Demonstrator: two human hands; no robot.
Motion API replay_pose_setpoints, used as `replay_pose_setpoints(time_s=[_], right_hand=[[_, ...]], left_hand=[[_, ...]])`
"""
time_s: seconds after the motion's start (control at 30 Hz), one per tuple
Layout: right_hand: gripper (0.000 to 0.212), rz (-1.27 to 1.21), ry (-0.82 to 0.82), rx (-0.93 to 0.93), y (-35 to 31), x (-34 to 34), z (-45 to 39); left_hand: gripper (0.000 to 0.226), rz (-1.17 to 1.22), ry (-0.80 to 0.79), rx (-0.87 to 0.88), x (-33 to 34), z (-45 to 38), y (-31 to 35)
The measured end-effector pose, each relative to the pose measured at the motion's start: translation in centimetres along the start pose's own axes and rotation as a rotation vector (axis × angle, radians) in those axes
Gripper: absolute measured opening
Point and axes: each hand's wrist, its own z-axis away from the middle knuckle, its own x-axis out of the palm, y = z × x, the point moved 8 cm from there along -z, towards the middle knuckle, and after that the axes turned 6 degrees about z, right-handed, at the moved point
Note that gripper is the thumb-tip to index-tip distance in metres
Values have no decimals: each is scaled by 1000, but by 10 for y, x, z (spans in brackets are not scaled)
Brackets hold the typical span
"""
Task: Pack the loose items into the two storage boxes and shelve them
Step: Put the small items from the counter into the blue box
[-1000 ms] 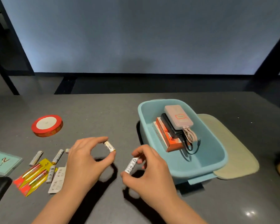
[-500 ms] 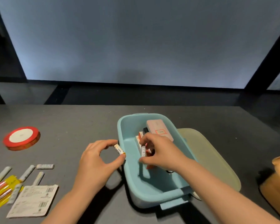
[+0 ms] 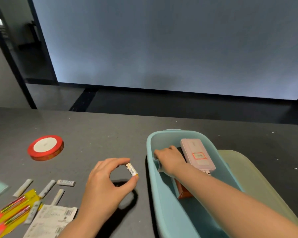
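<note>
A light blue storage box stands on the dark table, right of centre. Inside lie a pink power bank, a black item under it and an orange carton. My right hand reaches down into the box near its far left wall, knuckles up; its fingertips are hidden and no battery shows in it. To the left of the box, above the table, my left hand pinches a white battery between thumb and forefinger.
A pale green lid lies under the box's right side. A red ribbon roll sits at the left. Several loose batteries, a yellow-red battery pack and a white printed card lie at the lower left.
My right hand carried its battery from the table over the box's rim and down to the far left inside. My left hand stayed beside the box with its battery.
</note>
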Motion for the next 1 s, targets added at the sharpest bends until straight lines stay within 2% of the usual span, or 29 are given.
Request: replay_pose_setpoints(time_s=[0.13, 0.23, 0.33, 0.43, 0.5, 0.57, 0.67, 0.8, 0.87, 1.0], right_hand=[[49, -160, 61, 26, 7, -24, 24], [45, -354, 213, 80, 24, -52, 63], [37, -435, 316, 116, 35, -69, 106], [28, -532, 497, 236, 54, -82, 139], [27, -622, 631, 347, 68, -85, 153], [27, -674, 693, 417, 72, -83, 160], [21, -709, 709, 399, 63, -79, 158], [18, -707, 692, 364, 54, -74, 151], [20, -710, 684, 366, 53, -73, 148], [19, -728, 654, 372, 52, -72, 145]], left_hand=[[39, 20, -44, 32, 15, -11, 14], [37, -28, -137, 129, 35, -26, 38], [40, -132, -271, 184, 62, -43, 51], [43, -341, -444, 282, 96, -62, 60], [41, -571, -581, 386, 124, -71, 64], [31, -827, -716, 496, 151, -72, 63], [28, -1140, -904, 496, 182, -70, 45], [23, -1356, -1077, 402, 204, -72, 17], [31, -1420, -1110, 432, 211, -72, 10], [30, -1392, -1067, 459, 212, -75, 14]])
